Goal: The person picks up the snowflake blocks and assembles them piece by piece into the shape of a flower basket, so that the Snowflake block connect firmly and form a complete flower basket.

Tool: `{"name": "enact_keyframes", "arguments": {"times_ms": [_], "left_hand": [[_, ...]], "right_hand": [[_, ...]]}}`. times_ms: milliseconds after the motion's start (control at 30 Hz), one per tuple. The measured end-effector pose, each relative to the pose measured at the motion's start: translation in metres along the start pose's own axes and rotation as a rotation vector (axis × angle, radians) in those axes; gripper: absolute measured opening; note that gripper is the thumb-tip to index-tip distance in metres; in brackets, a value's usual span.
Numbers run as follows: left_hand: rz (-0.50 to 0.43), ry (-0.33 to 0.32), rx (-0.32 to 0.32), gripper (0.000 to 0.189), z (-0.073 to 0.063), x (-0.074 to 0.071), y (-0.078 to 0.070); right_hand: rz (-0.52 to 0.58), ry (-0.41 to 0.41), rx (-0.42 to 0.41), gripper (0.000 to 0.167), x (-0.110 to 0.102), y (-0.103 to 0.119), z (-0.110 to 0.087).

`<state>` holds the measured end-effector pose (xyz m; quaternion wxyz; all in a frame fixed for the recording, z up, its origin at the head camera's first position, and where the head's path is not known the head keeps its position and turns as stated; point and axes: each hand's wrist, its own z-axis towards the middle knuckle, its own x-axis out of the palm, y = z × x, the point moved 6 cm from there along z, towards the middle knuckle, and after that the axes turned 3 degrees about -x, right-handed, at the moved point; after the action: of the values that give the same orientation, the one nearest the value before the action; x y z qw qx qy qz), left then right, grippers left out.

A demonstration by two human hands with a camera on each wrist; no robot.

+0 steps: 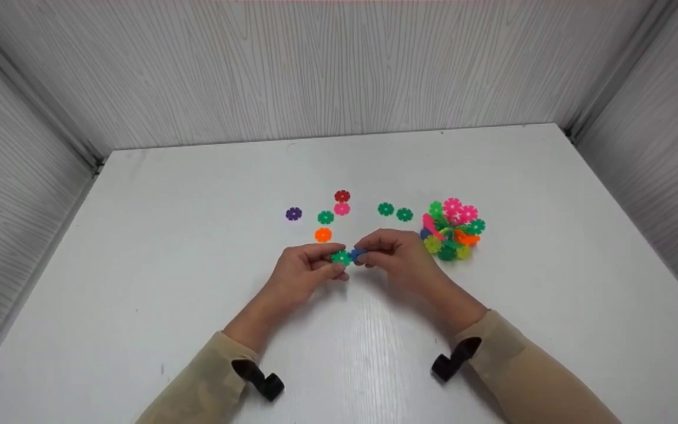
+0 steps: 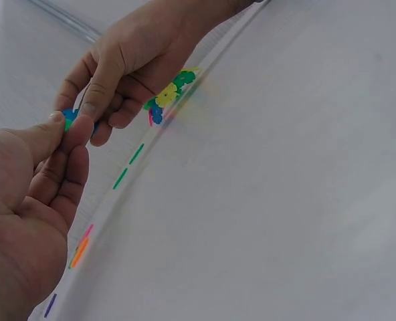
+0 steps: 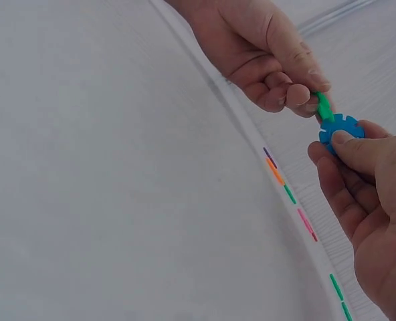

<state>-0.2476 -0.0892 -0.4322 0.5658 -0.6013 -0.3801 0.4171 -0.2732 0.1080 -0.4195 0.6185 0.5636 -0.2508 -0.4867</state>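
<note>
In the head view my left hand (image 1: 302,270) pinches a green notched disc (image 1: 341,258) between thumb and fingers. Facing it, my right hand (image 1: 401,254) pinches a blue notched disc (image 1: 357,254). The right wrist view shows the blue disc (image 3: 342,130) nearly face-on and the green disc (image 3: 324,105) edge-on, with their rims meeting. Whether their slots are interlocked I cannot tell. Fingertips cover much of both discs in the left wrist view, where only a bit of blue and green (image 2: 69,118) shows.
Right of the hands stands a ball-like cluster (image 1: 451,229) of joined coloured discs. Loose discs lie flat beyond the hands: purple (image 1: 293,214), orange (image 1: 323,235), green (image 1: 325,217), pink (image 1: 342,209), red (image 1: 342,195) and two more greens (image 1: 386,209). Wood-grain panels (image 1: 339,70) enclose the white table (image 1: 198,194).
</note>
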Motion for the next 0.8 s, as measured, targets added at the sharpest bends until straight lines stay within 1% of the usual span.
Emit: {"name": "enact_keyframes", "arguments": {"times_ms": [267, 400, 533, 633, 700, 800], "left_hand": [[-0.009, 0.006, 0.034, 0.039, 0.000, 0.002, -0.002], [-0.015, -0.002, 0.055, 0.034, 0.001, 0.003, -0.004], [-0.024, -0.019, 0.089, 0.032, 0.001, 0.003, -0.005], [-0.030, -0.053, 0.104, 0.035, 0.001, 0.000, -0.005], [-0.042, -0.089, 0.109, 0.036, 0.002, -0.005, -0.005], [-0.072, -0.175, 0.109, 0.037, 0.002, -0.019, -0.005]], "right_hand": [[0.068, 0.006, 0.000, 0.015, 0.002, 0.000, -0.001], [0.073, 0.002, 0.001, 0.015, 0.002, 0.000, 0.001], [0.103, 0.030, 0.018, 0.023, 0.005, -0.001, 0.001], [0.111, 0.047, 0.034, 0.033, 0.006, -0.003, 0.002], [0.094, 0.036, 0.042, 0.036, 0.005, -0.005, 0.005], [0.024, 0.004, 0.067, 0.034, 0.003, -0.006, 0.014]]}}
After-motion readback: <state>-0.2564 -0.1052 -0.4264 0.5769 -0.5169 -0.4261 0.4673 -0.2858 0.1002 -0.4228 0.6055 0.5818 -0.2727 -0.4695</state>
